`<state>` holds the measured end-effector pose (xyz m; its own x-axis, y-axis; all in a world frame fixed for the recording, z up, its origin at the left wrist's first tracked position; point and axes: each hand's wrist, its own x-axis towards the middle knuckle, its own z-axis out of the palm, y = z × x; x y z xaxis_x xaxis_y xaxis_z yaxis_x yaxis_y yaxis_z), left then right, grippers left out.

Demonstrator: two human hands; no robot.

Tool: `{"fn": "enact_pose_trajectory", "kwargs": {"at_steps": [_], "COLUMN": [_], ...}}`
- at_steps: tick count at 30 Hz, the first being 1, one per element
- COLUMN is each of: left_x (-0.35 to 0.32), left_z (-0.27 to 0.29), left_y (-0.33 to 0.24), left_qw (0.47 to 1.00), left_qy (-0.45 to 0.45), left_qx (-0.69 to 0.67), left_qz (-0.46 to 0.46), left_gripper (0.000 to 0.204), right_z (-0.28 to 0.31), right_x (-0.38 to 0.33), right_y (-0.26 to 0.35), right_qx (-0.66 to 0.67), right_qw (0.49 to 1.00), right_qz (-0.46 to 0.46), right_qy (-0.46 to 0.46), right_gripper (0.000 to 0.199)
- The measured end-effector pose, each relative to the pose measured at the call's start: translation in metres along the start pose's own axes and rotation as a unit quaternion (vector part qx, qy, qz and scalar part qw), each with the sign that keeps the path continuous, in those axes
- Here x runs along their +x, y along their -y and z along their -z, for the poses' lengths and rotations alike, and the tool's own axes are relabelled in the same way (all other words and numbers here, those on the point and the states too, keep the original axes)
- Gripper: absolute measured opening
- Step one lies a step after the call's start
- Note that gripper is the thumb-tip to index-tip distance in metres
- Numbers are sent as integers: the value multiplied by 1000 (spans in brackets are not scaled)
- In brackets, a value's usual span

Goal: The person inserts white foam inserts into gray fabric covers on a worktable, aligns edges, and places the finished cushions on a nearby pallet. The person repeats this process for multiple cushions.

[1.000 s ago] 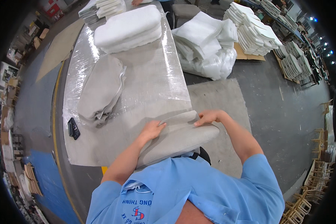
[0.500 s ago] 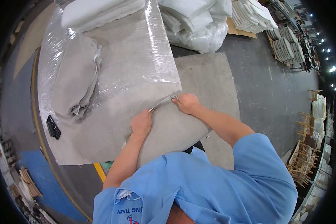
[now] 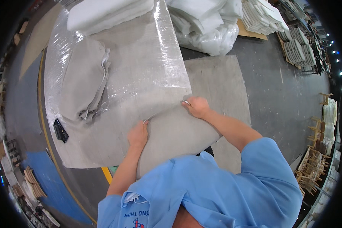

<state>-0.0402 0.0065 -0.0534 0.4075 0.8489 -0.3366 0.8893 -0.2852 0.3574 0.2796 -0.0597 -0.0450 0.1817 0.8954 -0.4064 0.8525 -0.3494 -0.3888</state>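
Hands [image 3: 138,133] [image 3: 197,107] on grey cushion [image 3: 174,136]

I see a matt, coarse-woven grey cushion cover [image 3: 178,133] of cloth, glossy crinkled plastic wrap [image 3: 148,64] over the worktop, soft white fibre padding [image 3: 106,13] far off, and a rough concrete floor [image 3: 285,87].

A grey fabric cushion cover [image 3: 174,133], stuffed and plump, lies flat at the near right corner of the table, its near end hanging past the edge toward the person. Its far edge is an open seam running from left to right, where a little white filling shows.
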Motion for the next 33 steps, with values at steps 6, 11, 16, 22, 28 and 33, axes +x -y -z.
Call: {"fn": "enact_pose_trajectory", "kwargs": {"at_steps": [6, 11, 16, 22, 28, 33], "left_x": [10, -29, -100, -100, -95, -99], "left_z": [5, 26, 55, 77, 93, 55], "left_y": [9, 66, 86, 33, -73, -17], "left_qw": [996, 978, 859, 770, 760, 822], "left_qy": [21, -69, 200, 134, -51, 116], "left_qx": [-66, -186, -413, -603, -636, -546], "left_qz": [-48, -58, 228, 160, -120, -111], "left_gripper": [34, 49, 74, 82, 91, 72], "right_z": [15, 52, 68, 44, 137, 151], "right_x": [8, -41, -149, -171, -146, -163], "right_y": [-10, -66, -51, 7, 77, 106], "right_qx": [-13, 230, 546, 759, 769, 694], "right_qw": [1000, 954, 769, 596, 586, 675], "right_qz": [19, -171, -332, -228, -31, 35], "right_qy": [3, -87, -14, -132, -254, -248], "right_gripper": [52, 56, 87, 67, 68, 74]}}
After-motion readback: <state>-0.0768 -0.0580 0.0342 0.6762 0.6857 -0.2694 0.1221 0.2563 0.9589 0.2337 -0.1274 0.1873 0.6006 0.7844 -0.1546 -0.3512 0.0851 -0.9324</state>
